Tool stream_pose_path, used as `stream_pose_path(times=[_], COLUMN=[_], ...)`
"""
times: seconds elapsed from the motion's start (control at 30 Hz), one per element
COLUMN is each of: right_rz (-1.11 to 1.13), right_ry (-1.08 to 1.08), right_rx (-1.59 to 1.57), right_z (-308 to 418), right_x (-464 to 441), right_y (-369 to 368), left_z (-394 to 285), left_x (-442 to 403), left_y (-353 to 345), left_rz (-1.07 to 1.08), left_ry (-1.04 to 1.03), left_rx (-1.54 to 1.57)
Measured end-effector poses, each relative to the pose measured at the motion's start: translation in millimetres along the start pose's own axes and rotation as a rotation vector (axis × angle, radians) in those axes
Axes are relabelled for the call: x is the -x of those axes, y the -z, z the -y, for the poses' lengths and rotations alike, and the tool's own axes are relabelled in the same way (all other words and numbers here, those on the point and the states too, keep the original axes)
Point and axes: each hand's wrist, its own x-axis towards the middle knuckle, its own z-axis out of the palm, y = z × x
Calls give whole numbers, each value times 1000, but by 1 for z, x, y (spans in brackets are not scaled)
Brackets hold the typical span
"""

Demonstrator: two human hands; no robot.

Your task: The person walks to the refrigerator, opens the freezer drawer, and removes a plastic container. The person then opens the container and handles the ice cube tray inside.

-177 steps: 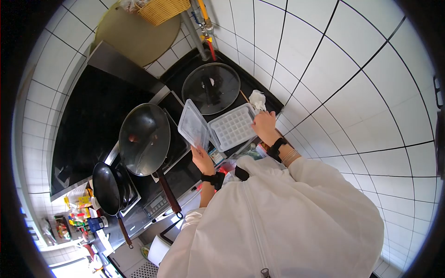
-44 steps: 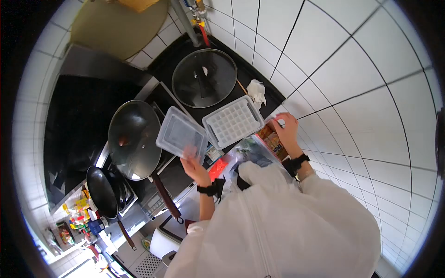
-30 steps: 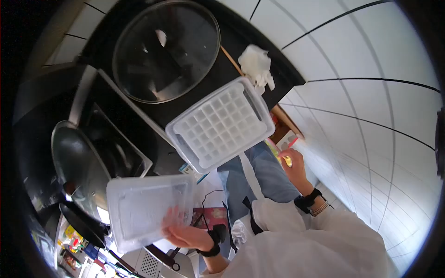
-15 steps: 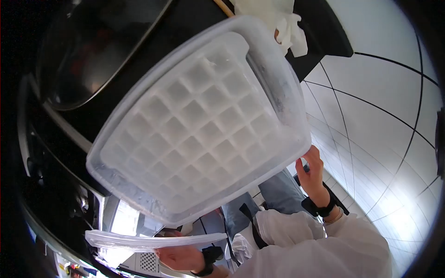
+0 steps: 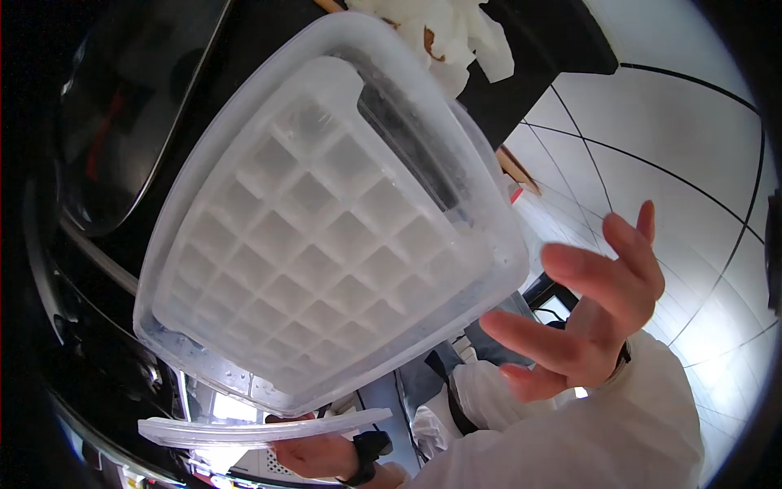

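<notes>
A translucent plastic container (image 5: 489,244) fills the middle of the view, its open top facing me. Inside it lies a white ice cube tray (image 5: 326,236) with a grid of square cells, and a gap shows between tray and wall on the upper right. My left hand (image 5: 314,454), at the bottom, grips a clear plastic lid (image 5: 244,429) seen edge-on below the container; some of its fingers are hidden. My right hand (image 5: 590,314) is off the container's lower right corner, fingers spread, holding nothing.
Crumpled pale paper (image 5: 456,41) with brown marks lies on the black countertop (image 5: 562,37) behind the container. A dark glass lid (image 5: 130,122) with a metal rim is at the upper left. White tiles (image 5: 652,138) with dark joints cover the right side.
My right hand has come away from the container's corner, its fingers opening, and is nearer the camera. The container appears shifted left. My left hand still grips the lid.
</notes>
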Motion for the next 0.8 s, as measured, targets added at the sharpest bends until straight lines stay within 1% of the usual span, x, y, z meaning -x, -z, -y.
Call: stream_pose_path(times=[0.03,0.1,0.23,0.3,0.4,0.53,0.63,0.7,0.73,0.8], right_rz=[7,11,-11,-16,-9,-4,-1,3,7,14], right_ry=[-15,-42,-35,-25,-16,-22,-23,-23,-26,-38], right_rx=[10,40,47,44,50,46,59,66,66,64], right_z=[1,2,-1,-1,-2,-2,-2,-1,-1,-1], right_x=[-4,-11,-11,-10,-11,-11,-11,-11,-10,-9], right_y=[-1,-7,-18,-22,-22,-22,-21,-20,-20,-20], left_z=[-1,-2,7,6,-3,-6,4,6,3,2], left_x=[0,-1,0,0,-2,-2,-1,-1,-3,-2], left_y=[1,0,-4,-4,-6,-7,-3,-1,-1,-1], left_rz=[-21,-58,-116,-123,-111,-115,-91,-59,-42,-34], left_ry=[11,28,77,66,17,98,74,83,117,106], left_rx=[-113,-146,146,138,17,197,240,373,519,450])
